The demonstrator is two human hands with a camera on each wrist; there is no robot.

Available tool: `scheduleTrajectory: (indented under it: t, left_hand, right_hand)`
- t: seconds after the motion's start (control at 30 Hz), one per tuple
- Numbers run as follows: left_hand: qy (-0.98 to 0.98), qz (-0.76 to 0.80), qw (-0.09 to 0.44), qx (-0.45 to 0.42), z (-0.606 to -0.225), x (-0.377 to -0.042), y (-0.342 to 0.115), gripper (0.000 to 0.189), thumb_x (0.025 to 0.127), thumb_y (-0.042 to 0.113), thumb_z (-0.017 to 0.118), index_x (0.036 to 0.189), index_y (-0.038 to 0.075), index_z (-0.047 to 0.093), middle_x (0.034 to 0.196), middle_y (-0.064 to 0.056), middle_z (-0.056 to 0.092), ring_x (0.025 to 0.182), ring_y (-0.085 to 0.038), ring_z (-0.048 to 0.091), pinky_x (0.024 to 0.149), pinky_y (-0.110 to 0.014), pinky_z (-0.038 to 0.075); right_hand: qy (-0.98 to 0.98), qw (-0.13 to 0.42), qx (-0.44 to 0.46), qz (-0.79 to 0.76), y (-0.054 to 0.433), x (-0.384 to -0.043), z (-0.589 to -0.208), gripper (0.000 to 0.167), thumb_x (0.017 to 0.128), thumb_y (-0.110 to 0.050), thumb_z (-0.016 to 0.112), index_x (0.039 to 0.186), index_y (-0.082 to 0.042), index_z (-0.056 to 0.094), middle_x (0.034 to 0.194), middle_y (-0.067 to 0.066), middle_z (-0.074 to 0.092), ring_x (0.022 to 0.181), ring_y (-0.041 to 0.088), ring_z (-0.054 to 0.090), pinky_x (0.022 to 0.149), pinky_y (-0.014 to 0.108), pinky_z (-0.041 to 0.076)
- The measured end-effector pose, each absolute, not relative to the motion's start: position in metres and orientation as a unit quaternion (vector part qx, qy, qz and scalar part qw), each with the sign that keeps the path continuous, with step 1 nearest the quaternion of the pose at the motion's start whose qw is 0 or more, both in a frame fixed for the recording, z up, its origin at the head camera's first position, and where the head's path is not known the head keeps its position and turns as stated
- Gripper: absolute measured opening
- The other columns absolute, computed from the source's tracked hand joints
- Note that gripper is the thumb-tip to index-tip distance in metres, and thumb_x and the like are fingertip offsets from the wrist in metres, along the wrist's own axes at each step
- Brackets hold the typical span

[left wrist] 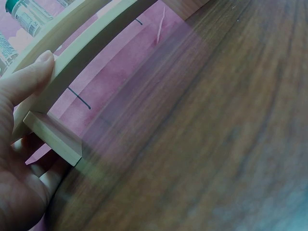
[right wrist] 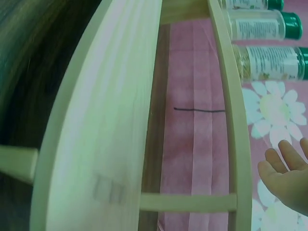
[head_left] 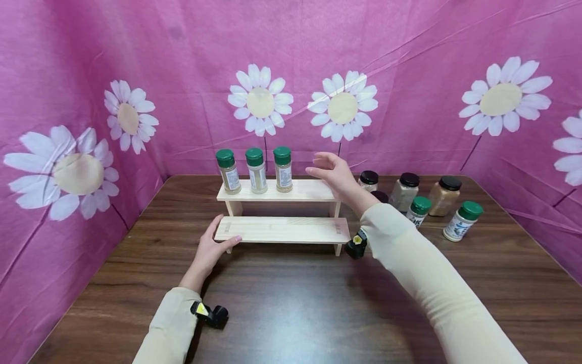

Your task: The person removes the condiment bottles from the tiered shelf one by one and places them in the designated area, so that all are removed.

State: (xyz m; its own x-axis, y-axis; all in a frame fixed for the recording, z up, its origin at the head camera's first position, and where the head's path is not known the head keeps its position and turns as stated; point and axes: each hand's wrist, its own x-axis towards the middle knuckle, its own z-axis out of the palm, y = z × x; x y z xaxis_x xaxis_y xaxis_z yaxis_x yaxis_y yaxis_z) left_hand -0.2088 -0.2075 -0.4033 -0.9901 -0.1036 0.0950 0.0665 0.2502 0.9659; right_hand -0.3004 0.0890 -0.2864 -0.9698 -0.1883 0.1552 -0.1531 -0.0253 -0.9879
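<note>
A two-tier wooden spice rack (head_left: 282, 230) stands on the table. My left hand (head_left: 210, 253) grips the left end of its lower tier, thumb over the top front edge and fingers round the side. Three spice jars with green caps, among them one jar (head_left: 284, 172) nearest the middle, stand upright on the left half of the upper tier. Over the right end of that tier is my right hand (head_left: 334, 174), fingers loosely bent and holding nothing. In the right wrist view, the fingers (right wrist: 286, 163) show beyond the upper board, apart from the jars.
To the right of the rack stand several more jars: black-lidded ones, including a tan-filled jar (head_left: 444, 197), and two green-capped ones, such as the outermost shaker (head_left: 463, 221). My right forearm partly covers this group. A pink flowered cloth (head_left: 191, 101) hangs behind the wooden table (head_left: 282, 303).
</note>
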Motion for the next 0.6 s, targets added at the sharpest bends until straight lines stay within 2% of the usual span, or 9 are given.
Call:
scheduleTrajectory:
  t: [0.2, 0.4, 0.6]
  left_hand:
    - [-0.788, -0.611, 0.068, 0.014, -0.403, -0.209, -0.207, 0.081, 0.07, 0.013, 0.073, 0.135, 0.007, 0.025, 0.131, -0.017, 0.032, 0.116, -0.023, 0.028, 0.097, -0.035, 0.019]
    - [-0.791, -0.608, 0.069, 0.013, -0.401, -0.208, -0.207, 0.081, 0.07, 0.014, 0.072, 0.135, 0.007, 0.025, 0.131, -0.017, 0.032, 0.116, -0.023, 0.028, 0.097, -0.035, 0.019]
    - [-0.792, -0.607, 0.069, 0.014, -0.402, -0.208, -0.207, 0.08, 0.07, 0.013, 0.072, 0.135, 0.007, 0.025, 0.13, -0.017, 0.033, 0.115, -0.023, 0.029, 0.096, -0.035, 0.021]
  right_hand:
    - [0.688, 0.018, -0.132, -0.713, 0.075, -0.295, -0.283, 0.053, 0.077, 0.0, 0.062, 0.124, 0.003, 0.038, 0.12, 0.02, 0.042, 0.109, 0.029, 0.041, 0.088, 0.031, 0.036]
    - [0.71, 0.012, -0.138, -0.69, 0.065, -0.296, -0.285, 0.052, 0.076, -0.005, 0.064, 0.122, 0.002, 0.041, 0.117, 0.018, 0.046, 0.109, 0.027, 0.042, 0.088, 0.033, 0.036]
    - [0.712, 0.006, -0.146, -0.686, 0.053, -0.296, -0.285, 0.051, 0.075, -0.002, 0.065, 0.12, 0.003, 0.043, 0.114, 0.021, 0.048, 0.105, 0.028, 0.045, 0.087, 0.033, 0.036]
